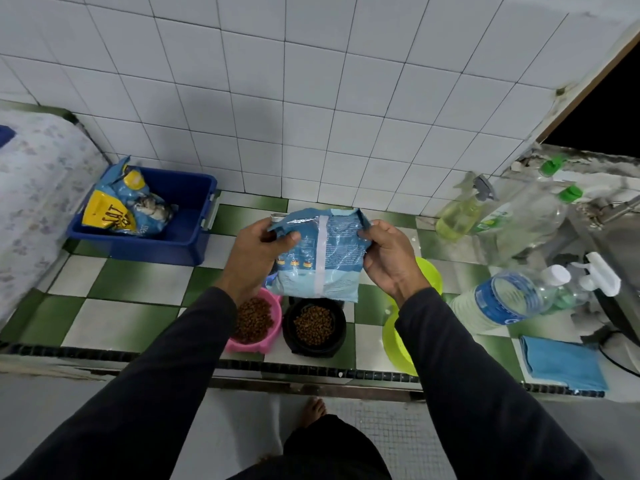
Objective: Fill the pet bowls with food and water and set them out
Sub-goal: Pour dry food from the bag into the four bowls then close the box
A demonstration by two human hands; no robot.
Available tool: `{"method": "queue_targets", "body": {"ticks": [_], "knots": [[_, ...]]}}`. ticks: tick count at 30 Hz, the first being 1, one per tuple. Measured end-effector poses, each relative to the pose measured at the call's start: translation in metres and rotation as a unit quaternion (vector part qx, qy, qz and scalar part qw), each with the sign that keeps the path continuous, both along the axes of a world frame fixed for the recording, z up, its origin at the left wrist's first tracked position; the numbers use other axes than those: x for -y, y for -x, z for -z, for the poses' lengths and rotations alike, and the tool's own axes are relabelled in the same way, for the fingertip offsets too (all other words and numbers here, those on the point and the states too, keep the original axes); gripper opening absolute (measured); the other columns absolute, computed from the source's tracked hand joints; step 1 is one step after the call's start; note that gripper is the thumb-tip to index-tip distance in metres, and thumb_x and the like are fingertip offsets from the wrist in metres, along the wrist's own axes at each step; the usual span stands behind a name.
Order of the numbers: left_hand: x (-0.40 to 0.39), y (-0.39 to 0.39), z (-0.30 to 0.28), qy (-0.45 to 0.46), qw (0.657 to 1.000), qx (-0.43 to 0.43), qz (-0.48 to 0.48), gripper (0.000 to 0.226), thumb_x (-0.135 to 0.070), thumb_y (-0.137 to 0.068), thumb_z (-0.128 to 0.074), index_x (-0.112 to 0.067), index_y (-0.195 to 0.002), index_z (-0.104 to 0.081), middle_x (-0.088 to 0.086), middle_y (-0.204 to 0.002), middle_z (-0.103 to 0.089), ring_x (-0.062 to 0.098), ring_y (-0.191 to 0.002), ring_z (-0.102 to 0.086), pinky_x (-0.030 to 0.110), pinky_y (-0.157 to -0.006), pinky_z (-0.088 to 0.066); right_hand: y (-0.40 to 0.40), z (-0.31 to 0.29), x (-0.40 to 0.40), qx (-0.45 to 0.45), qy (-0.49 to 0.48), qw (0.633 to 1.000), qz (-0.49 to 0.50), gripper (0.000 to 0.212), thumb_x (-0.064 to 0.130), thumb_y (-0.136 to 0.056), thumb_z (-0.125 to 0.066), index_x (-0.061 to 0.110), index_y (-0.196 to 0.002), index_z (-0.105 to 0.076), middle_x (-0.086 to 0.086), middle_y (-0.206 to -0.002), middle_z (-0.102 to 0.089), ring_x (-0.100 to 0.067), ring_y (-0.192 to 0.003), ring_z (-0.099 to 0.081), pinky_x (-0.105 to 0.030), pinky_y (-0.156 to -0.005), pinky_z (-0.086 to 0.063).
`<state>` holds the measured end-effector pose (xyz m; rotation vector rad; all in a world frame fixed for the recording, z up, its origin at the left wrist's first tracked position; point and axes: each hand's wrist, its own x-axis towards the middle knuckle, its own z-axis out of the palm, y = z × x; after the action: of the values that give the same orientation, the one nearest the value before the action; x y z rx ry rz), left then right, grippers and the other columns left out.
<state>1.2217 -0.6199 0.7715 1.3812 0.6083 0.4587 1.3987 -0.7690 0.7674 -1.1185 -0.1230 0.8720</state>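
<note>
I hold a light-blue pet food bag (322,258) upright over the counter. My left hand (258,254) pinches its top left corner and my right hand (389,261) grips its top right edge. Below the bag, a pink bowl (266,332) and a black bowl (313,327) each hold brown kibble. Two lime-green bowls (398,341) sit to the right, partly hidden by my right arm. A clear water bottle with a blue label (498,299) lies on its side further right.
A blue bin (187,233) at the back left holds another cat food bag (124,206). Spray bottles (460,211) and plastic bottles crowd the right, next to a sink. A blue cloth (562,362) lies near the green-and-white tiled counter's (131,299) front edge.
</note>
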Motion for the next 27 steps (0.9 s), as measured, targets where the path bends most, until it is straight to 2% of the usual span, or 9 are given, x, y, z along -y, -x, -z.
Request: {"method": "queue_targets", "body": {"ticks": [2,4,7,11,15,19,22,24,27], "knots": [[-0.007,-0.003,0.001,0.029,1.000,-0.003,0.000,0.026,-0.015,-0.097,-0.068,-0.010,-0.121,-0.072,0.014,-0.117,-0.075,0.039,-0.113,-0.069,0.055,-0.099,-0.056,-0.007,-0.002,-0.001,0.003,-0.016,1.000,-0.023,0.022,-0.008,-0.088,-0.062,0.007,-0.076,-0.071,-0.014,-0.084,-0.069,-0.025,-0.077,-0.064,-0.041,-0.078,-0.050],[-0.014,-0.006,0.002,0.068,0.998,-0.001,0.005,0.028,-0.021,-0.093,-0.072,-0.012,-0.119,-0.074,0.016,-0.118,-0.075,0.042,-0.113,-0.069,0.060,-0.096,-0.055,-0.012,-0.003,-0.001,0.012,-0.016,0.999,-0.031,0.016,-0.006,-0.090,-0.063,0.006,-0.085,-0.072,-0.015,-0.090,-0.071,-0.025,-0.080,-0.066,-0.039,-0.076,-0.053],[-0.021,-0.011,0.000,0.084,0.996,-0.012,0.008,0.035,-0.024,-0.085,-0.077,-0.013,-0.118,-0.073,0.016,-0.116,-0.075,0.044,-0.110,-0.069,0.054,-0.084,-0.059,-0.021,-0.003,-0.003,0.053,0.018,0.998,-0.034,0.024,-0.004,-0.093,-0.062,0.011,-0.078,-0.073,-0.010,-0.084,-0.071,-0.023,-0.075,-0.064,-0.034,-0.063,-0.050],[-0.033,-0.020,-0.003,0.086,0.996,-0.026,-0.001,0.036,-0.023,-0.082,-0.077,-0.006,-0.114,-0.073,0.014,-0.113,-0.076,0.036,-0.105,-0.072,0.051,-0.088,-0.059,-0.031,-0.006,-0.005,0.068,0.083,0.993,-0.045,0.015,0.004,-0.094,-0.065,0.011,-0.082,-0.067,-0.007,-0.081,-0.069,-0.022,-0.075,-0.061,-0.035,-0.064,-0.042],[-0.035,-0.031,-0.006,0.074,0.996,-0.052,-0.027,0.033,-0.023,-0.092,-0.071,0.005,-0.109,-0.072,0.014,-0.106,-0.077,0.026,-0.097,-0.072,0.033,-0.082,-0.060,-0.040,-0.011,-0.013,0.051,0.141,0.989,-0.008,0.020,0.007,-0.094,-0.063,0.012,-0.076,-0.060,-0.005,-0.076,-0.064,-0.022,-0.076,-0.062,-0.036,-0.065,-0.048],[-0.036,-0.042,-0.004,0.018,0.991,-0.110,-0.072,0.024,-0.028,-0.095,-0.072,-0.005,-0.095,-0.076,0.006,-0.092,-0.079,0.022,-0.088,-0.073,0.039,-0.082,-0.059,-0.043,-0.012,-0.018,0.061,0.202,0.977,-0.019,0.016,0.007,-0.097,-0.061,0.009,-0.080,-0.061,-0.005,-0.077,-0.065,-0.020,-0.070,-0.064,-0.036,-0.063,-0.057],[-0.039,-0.049,-0.003,0.031,0.988,-0.113,-0.102,0.022,-0.028,-0.097,-0.071,-0.006,-0.097,-0.075,0.005,-0.089,-0.079,0.017,-0.078,-0.075,0.033,-0.067,-0.061,-0.042,-0.010,-0.023,0.035,0.212,0.976,-0.019,0.015,0.010,-0.098,-0.061,0.009,-0.083,-0.062,-0.002,-0.069,-0.064,-0.014,-0.052,-0.059,-0.032,-0.054,-0.055],[-0.040,-0.055,-0.003,0.054,0.984,-0.113,-0.127,0.021,-0.026,-0.097,-0.071,-0.005,-0.099,-0.074,0.006,-0.089,-0.079,0.018,-0.076,-0.075,0.033,-0.063,-0.062,-0.040,-0.009,-0.030,-0.002,0.211,0.977,0.000,0.012,0.010,-0.097,-0.061,0.009,-0.085,-0.064,-0.001,-0.065,-0.062,-0.014,-0.048,-0.056,-0.032,-0.055,-0.054],[-0.044,-0.062,-0.001,0.096,0.975,-0.108,-0.167,0.016,-0.019,-0.093,-0.076,-0.007,-0.086,-0.067,0.007,-0.077,-0.074,0.015,-0.059,-0.070,0.025,-0.047,-0.054,-0.038,-0.003,-0.039,-0.091,0.194,0.977,0.005,0.007,0.007,-0.090,-0.059,0.007,-0.095,-0.064,-0.007,-0.077,-0.061,-0.025,-0.069,-0.056,-0.036,-0.065,-0.055]]}}
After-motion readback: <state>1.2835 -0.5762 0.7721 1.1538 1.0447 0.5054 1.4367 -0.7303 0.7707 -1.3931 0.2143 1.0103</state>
